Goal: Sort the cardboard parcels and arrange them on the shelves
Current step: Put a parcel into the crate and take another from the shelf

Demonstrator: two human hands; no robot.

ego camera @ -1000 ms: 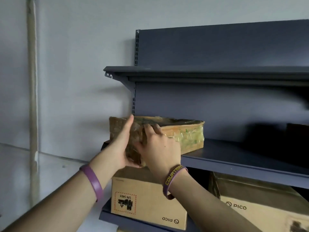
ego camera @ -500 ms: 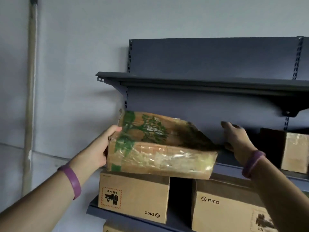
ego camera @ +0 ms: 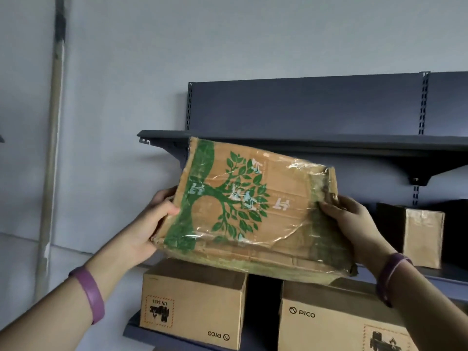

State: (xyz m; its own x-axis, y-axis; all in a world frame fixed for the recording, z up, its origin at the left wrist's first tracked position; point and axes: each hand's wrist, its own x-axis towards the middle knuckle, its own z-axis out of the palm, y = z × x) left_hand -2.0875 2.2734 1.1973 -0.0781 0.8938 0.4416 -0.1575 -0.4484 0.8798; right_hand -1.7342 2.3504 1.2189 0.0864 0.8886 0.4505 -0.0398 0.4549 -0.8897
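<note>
Cardboard held: the tree-printed parcel (ego camera: 253,211), film-wrapped and crushed at its right end, is up between both hands, tilted with its printed face toward the camera.
Grip, left: the left hand (ego camera: 149,224) clamps the parcel's left edge, thumb across the front, fingers hidden behind it.
Grip, right: the right hand (ego camera: 354,224) clasps the parcel's right edge, fingers curled round the crushed end.
Contact under the parcel: it hides the front of the middle shelf (ego camera: 445,277), so I cannot tell whether its lower edge rests there.
Above the parcel: the top shelf (ego camera: 329,144) runs just behind its upper edge.
Below the parcel: the left PICO box (ego camera: 192,310) and right PICO box (ego camera: 329,323) sit on the lower shelf (ego camera: 136,333), a gap between them.
Right of the parcel: a small taped parcel (ego camera: 423,236) stands upright on the middle shelf, near the right hand.
Done, judging by this: three parcels are shelved.
Left to do: the held parcel has no settled place yet. Its tilt suggests it is being turned or checked first.
</note>
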